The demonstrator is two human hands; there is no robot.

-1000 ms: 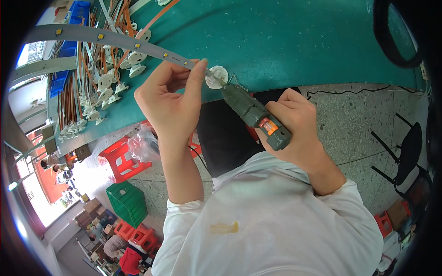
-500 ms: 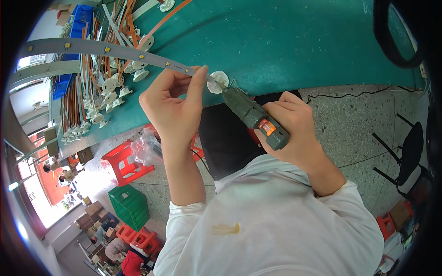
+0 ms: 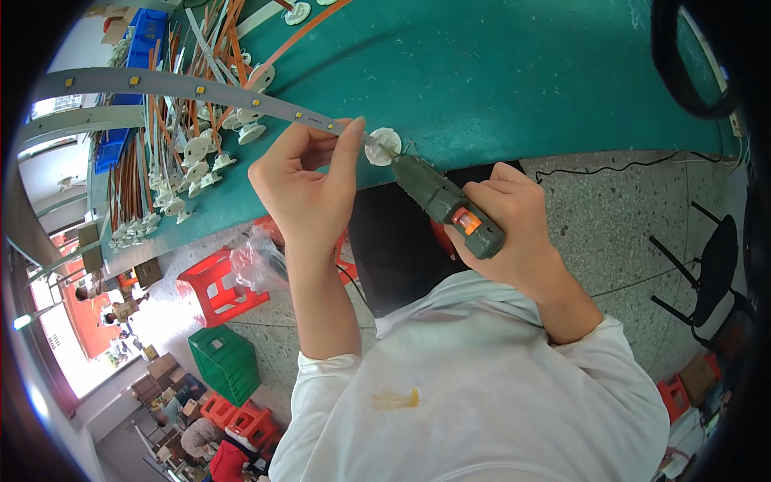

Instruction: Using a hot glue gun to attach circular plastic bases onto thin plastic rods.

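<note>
Between thumb and fingers, my left hand point(image 3: 313, 173) pinches a grey LED strip point(image 3: 225, 94) near its end; the rest of the strip runs out to the upper left. The strip's end meets a round white disc point(image 3: 383, 147) close to the table's front edge. My right hand point(image 3: 510, 221) is wrapped round a dark green hot glue gun point(image 3: 434, 197). The gun's nozzle points up and left, at the disc beside the strip's end; whether it touches cannot be made out. A little orange light shows at the gun's back.
The green table point(image 3: 498, 80) holds a pile of strips on white discs point(image 3: 197, 149) at the left, beside blue bins point(image 3: 144, 40). On the floor stand red stools point(image 3: 217, 285), a green crate point(image 3: 225, 365) and a black chair point(image 3: 715, 269). A dark cable point(image 3: 618, 165) runs at the right.
The strip, the disc and my left hand have shifted slightly to the right in the picture, as have the piled strips. The glue gun's nozzle stays at the disc, and both grips are unchanged.
</note>
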